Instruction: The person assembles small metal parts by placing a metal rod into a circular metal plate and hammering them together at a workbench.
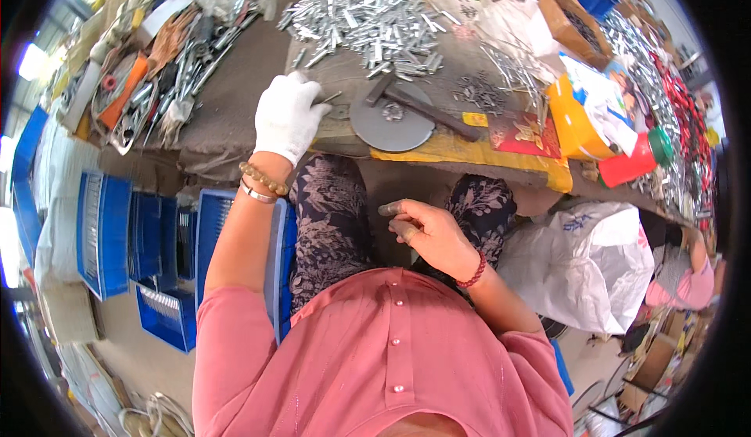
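My left hand [288, 118], in a white knit glove, is at the near edge of the bench with its fingers curled. A thin metal pin [333, 96] shows at the gap between its thumb and fingers. Just right of it lies a round grey metal plate [391, 133]. Across this plate rests a hammer [426, 108], beside a small clump of metal bits [393, 111]. Bare but for dull coverings or stains at the fingertips, my right hand [436, 237] hovers above my lap. Its thumb and forefinger are apart, with nothing seen between them.
A heap of silvery metal pieces [368, 26] covers the bench's far middle. Dark small pins [479, 93], a red card [526, 133] and a yellow container [575, 120] lie rightward. Tools [156, 77] crowd the left. Blue crates [106, 233] and a white sack [583, 265] flank me.
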`<state>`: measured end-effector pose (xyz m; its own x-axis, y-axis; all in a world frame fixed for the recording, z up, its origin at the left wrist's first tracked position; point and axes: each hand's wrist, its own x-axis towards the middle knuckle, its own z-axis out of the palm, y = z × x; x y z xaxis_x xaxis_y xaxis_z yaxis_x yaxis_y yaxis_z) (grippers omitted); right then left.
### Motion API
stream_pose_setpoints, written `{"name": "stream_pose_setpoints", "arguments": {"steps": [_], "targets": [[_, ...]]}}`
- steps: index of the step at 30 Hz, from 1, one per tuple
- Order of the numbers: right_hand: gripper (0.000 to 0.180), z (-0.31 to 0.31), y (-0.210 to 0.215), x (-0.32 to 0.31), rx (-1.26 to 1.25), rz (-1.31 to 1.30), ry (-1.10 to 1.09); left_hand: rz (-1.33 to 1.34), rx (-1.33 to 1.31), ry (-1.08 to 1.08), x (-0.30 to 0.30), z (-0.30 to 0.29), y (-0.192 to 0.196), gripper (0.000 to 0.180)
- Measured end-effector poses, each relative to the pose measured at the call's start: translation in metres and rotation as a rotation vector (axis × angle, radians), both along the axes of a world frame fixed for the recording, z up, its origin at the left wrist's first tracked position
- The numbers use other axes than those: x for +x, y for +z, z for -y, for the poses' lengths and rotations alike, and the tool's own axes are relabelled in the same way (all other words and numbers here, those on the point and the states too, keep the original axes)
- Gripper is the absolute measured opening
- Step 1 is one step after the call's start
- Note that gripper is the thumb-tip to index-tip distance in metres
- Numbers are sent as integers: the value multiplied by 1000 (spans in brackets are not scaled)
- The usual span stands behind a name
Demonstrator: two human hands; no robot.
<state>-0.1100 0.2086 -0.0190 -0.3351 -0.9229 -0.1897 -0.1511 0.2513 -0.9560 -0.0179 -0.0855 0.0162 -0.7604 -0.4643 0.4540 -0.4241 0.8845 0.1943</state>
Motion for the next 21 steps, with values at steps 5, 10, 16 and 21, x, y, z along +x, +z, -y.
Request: {"name": "stream_pose_setpoints", "arguments": {"steps": [5, 10, 16, 21], "targets": [[28, -3, 10, -4, 52, -19, -12, -3, -35, 24, -1, 10, -21, 18], [20, -1, 26, -19, -209, -89, -160, -324, 346, -120, 11, -47, 7, 8], [15, 24, 13, -19, -384, 444, -372, -342, 436, -280, -3, -127, -1, 12], [15, 21, 7, -26, -483, 528, -444, -333, 419, -356, -13, -123, 3, 11]]}}
